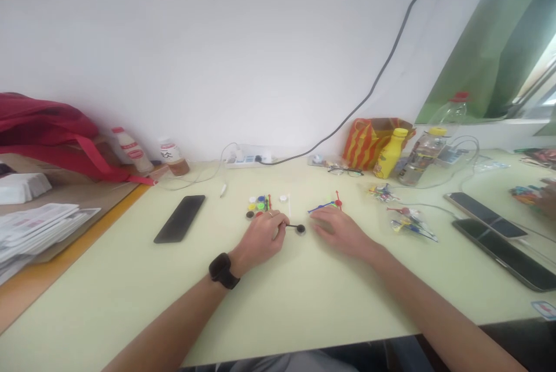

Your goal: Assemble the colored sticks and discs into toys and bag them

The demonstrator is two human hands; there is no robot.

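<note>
The left hand [261, 237] has its thumb and forefinger drawn together on the thin end of a black piece [300, 229], the other fingers curled in alongside. The piece lies just beyond those fingertips, to their right, pointing into the gap between the two hands. It is a slim dark arm ending in a round black disc, with a paler grey edge showing beneath the disc. The right hand [341, 232] is loosely bent, thumb and fingers apart, with nothing visible in its grasp; its fingertips are near the disc, well short of touching it. Just past the right fingers lie a slender blue piece [319, 207] and a red piece [338, 203] with a round middle and a pointed tip, both partly covered by the hand. Beyond the left hand sit small discs in rows, among them a yellow disc [251, 207], a blue disc [261, 199], a green disc [260, 206] and a dark disc [249, 215]. Beside them a white disc [283, 199] lies near a thin white stick [290, 205]. Farther out on the pale green table [260, 325], a black phone [180, 219] rests to the left, and clear packets [414, 225] of coloured parts to the right.
</note>
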